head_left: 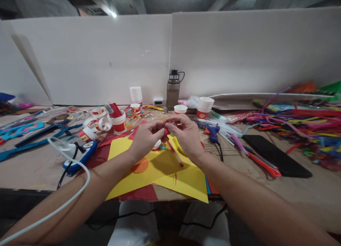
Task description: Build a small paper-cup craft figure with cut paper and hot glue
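My left hand [149, 134] and my right hand [187, 134] meet above the yellow paper, fingertips pinched together. Between them they hold a small red piece [166, 131], mostly covered by the fingers, so its kind is unclear. Below the hands, a thin stick [175, 153] with a red tip slants down over the paper; whether it joins the red piece I cannot tell. Under both hands lie sheets of yellow paper [128, 187], with an orange paper circle [140, 165] on the left one. A small white-rimmed round piece [156, 145] sits partly hidden behind my left hand.
Paper cups [205, 107], a bottle [173, 93] and a red-and-white cup of markers [117, 122] stand behind. Rightward are a blue glue gun [214, 133], a red utility knife [265, 164], a black phone-like slab [277, 155] and colourful pipe cleaners [306, 125]. A white cable [84, 185] crosses my left forearm.
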Demonstrator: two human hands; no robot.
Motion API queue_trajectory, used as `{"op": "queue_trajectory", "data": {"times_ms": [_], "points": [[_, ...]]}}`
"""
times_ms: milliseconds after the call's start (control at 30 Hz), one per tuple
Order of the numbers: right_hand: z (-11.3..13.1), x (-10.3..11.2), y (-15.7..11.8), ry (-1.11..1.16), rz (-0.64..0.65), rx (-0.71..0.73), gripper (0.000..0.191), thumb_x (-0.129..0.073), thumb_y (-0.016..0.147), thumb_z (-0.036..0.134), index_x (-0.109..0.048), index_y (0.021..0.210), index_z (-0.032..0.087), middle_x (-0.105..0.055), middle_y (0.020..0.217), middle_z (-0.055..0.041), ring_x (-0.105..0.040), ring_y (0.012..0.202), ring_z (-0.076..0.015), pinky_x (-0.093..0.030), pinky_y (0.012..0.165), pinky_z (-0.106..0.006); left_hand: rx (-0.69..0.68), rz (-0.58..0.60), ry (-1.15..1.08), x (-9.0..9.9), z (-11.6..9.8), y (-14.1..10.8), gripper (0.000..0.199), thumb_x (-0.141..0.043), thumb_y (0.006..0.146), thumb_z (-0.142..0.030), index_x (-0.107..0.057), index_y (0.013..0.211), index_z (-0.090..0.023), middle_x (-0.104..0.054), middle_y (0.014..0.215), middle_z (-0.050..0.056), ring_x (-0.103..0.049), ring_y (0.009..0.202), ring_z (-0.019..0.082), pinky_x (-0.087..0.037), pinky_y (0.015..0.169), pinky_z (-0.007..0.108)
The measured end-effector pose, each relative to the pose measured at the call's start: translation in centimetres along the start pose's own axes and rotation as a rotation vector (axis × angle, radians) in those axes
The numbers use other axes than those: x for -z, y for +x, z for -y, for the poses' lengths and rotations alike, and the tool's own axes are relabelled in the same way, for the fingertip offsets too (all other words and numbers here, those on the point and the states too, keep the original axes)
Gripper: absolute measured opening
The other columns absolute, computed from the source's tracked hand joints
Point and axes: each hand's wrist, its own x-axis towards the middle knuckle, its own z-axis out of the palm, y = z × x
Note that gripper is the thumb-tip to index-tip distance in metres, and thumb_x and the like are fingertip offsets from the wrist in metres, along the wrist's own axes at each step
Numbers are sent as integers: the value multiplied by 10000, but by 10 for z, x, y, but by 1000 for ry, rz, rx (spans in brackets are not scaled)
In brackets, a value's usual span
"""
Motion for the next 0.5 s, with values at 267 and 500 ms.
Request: {"op": "queue_trajectory", "data": {"times_ms": [267,500], "points": [[0,0,0,9,2,-70,113,-716,762,315,-694,812,216,-689,876,-33,-603,727,-145,-482,666,-299,30,15,-90,2,5,1,204,-598,847,-307,-676,925,-135,-644,655,10,-613,563,107,-521,570,240],[5,-2,0,90,-16,-155,100,-713,736,284,-662,760,203,-669,779,-7,-595,644,-128,-473,602,-272,64,63,-123,1,7,3,268,-682,790,-354,-656,945,-137,-680,743,31,-635,623,121,-530,599,253]]}}
